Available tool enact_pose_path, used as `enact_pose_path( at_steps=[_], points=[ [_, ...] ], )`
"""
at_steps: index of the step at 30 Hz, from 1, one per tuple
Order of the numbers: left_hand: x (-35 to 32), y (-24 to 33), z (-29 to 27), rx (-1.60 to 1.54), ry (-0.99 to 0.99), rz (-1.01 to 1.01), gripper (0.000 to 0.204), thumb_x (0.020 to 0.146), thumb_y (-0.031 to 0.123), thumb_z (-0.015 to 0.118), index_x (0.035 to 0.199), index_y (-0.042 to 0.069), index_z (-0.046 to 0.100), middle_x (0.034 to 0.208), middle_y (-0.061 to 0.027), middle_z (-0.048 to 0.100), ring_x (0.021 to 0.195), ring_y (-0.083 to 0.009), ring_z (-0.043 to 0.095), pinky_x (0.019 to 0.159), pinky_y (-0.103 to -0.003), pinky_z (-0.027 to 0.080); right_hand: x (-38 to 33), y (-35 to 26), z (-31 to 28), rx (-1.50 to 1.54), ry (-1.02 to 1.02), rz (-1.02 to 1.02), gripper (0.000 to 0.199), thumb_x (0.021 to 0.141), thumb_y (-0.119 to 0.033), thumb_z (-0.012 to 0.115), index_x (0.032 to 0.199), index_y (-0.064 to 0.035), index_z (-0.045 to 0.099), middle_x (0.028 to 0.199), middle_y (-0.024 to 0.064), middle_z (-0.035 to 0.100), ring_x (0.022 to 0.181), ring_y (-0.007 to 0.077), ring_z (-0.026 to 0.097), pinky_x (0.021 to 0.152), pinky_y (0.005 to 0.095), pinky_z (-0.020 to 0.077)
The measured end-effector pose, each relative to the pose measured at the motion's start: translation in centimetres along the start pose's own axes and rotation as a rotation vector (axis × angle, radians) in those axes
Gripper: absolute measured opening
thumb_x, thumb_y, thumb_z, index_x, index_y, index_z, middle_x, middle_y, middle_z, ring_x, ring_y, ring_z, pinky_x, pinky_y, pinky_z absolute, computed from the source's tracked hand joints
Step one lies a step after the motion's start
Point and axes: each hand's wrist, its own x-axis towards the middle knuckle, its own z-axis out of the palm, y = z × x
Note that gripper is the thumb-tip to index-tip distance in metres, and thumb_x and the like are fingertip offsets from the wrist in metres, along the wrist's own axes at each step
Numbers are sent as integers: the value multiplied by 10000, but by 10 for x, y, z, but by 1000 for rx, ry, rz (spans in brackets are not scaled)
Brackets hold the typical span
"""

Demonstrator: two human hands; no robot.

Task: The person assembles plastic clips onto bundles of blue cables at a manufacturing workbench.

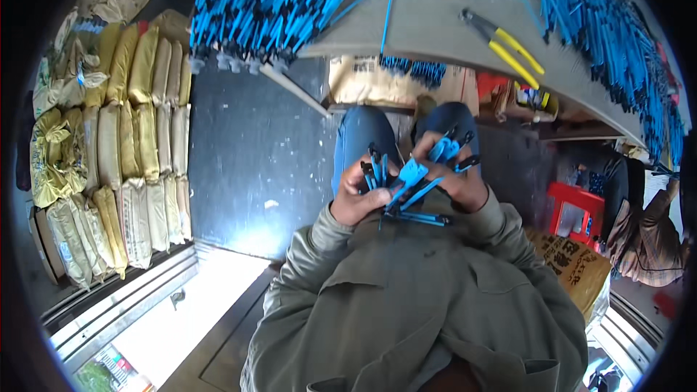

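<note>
Above my lap, my left hand (356, 196) is closed around a few thin blue plastic strips with black ends (376, 165). My right hand (463, 183) grips more of these strips, and some loop up into a blue coil (444, 149) over its fingers. Between the two hands is a broader flat blue piece (412, 172), with the left thumb close to its lower side. Several strips (421, 218) stick out below the hands, across the front of my jacket. How the pieces join is hidden by my fingers.
On the grey table (435, 11) ahead lie a large heap of blue strips (276, 3) at left, another heap (610, 36) at right, and yellow-handled pliers (514, 62). Stacked sacks (131, 138) line the left. At right are a red plastic stool (573, 210) and another person's sleeve (650, 236).
</note>
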Motion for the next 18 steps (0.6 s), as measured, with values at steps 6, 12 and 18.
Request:
enact_pose_path(
  at_steps=[6,12,18],
  points=[
    [1,-1,-16,43,-280,148,288,786,179,690,973,-3,568,911,-104,568,825,-177,539,748,-308,418,-1,4,8,-86,-129,-41,100,816,-100,583,775,-24,532,711,-1,534,653,60,494,578,237,392],
    [-9,3,-5,90,-310,292,258,792,214,680,899,-8,606,871,-142,564,796,-206,538,728,-315,411,-14,5,14,-6,-129,1,92,804,-98,584,771,-33,529,709,-1,519,640,62,482,570,237,384],
    [1,18,-14,145,-475,229,268,795,242,681,841,-11,604,842,-135,578,789,-180,549,698,-305,424,-10,4,14,11,-173,-37,88,791,-83,594,774,-37,522,703,0,511,636,60,472,570,240,382]
  ],
)
